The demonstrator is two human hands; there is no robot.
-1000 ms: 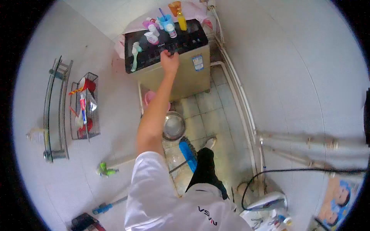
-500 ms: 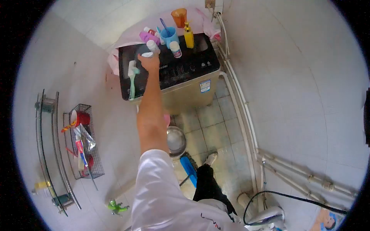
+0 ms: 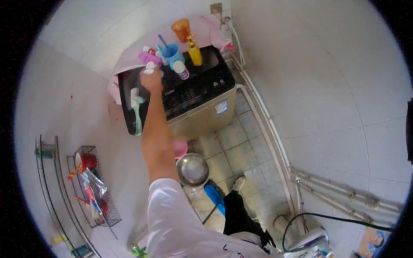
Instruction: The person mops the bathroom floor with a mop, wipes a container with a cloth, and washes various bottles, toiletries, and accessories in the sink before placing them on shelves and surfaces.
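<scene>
My left hand [image 3: 151, 81] reaches out over the black top of the washing machine [image 3: 195, 96], its fingers closed round a small white object [image 3: 149, 70] whose kind I cannot make out. Part of a white bottle shows close beside the hand. To the left lies a pale green and white brush-like tool [image 3: 137, 109] with a long handle. Behind the hand are a purple item [image 3: 149, 58] and a blue cup [image 3: 173, 55] with a toothbrush in it. A white labelled bottle [image 3: 181, 70] and a yellow pump bottle [image 3: 195, 51] stand to the right. My right hand is out of view.
An orange cup [image 3: 181, 29] stands on a pink cloth [image 3: 206, 30] at the back. On the floor are a metal basin [image 3: 192, 170], a pink basin [image 3: 180, 148] and a blue broom [image 3: 215, 199]. A wire basket [image 3: 114, 222] hangs on the left wall; pipes [image 3: 271, 124] run along the right.
The view has shifted, so the washing machine sits lower and further left. My left hand stays closed on the white object and has drawn nearer to the white bottle, now mostly hidden.
</scene>
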